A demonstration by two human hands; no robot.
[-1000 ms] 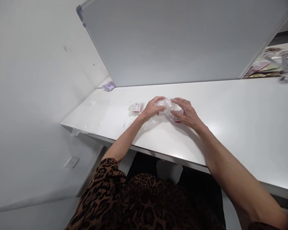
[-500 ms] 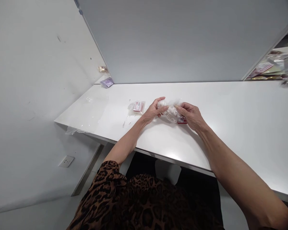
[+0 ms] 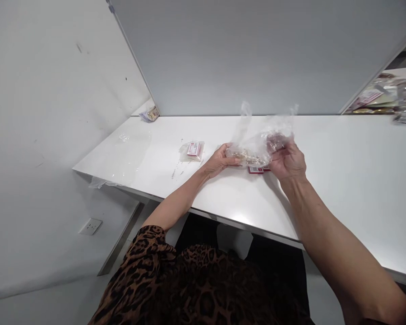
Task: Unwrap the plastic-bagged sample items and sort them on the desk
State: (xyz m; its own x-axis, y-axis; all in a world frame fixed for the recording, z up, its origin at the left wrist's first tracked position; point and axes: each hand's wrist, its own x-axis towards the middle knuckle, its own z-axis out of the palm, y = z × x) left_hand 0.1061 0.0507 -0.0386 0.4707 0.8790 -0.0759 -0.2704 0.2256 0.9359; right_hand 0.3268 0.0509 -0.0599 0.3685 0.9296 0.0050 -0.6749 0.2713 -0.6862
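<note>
A crumpled clear plastic bag [image 3: 253, 144] is spread between my two hands above the table, with gold-coloured items showing through its lower part. My left hand [image 3: 221, 161] is closed on the bag's left end, thumb on top. My right hand [image 3: 289, 158] grips the right side, some fingers behind the see-through film. Beneath the bag, a red-and-white labelled packet [image 3: 256, 170] lies on the white table [image 3: 223, 194], mostly covered. To the left of my left hand lies another red-and-white box in a clear bag [image 3: 194, 150].
A thin clear plastic sheet [image 3: 125, 151] lies on the table's left end and hangs over its front edge. In the back left corner sits a small packet [image 3: 150, 114]. A grey partition [image 3: 243, 58] rises behind. Assorted bagged goods [image 3: 389, 95] lie beyond it at right.
The bunched plastic has been opened out and now stands up wide between my hands. My right hand has moved right and turned, with fingers behind the film. Gold-coloured contents now show.
</note>
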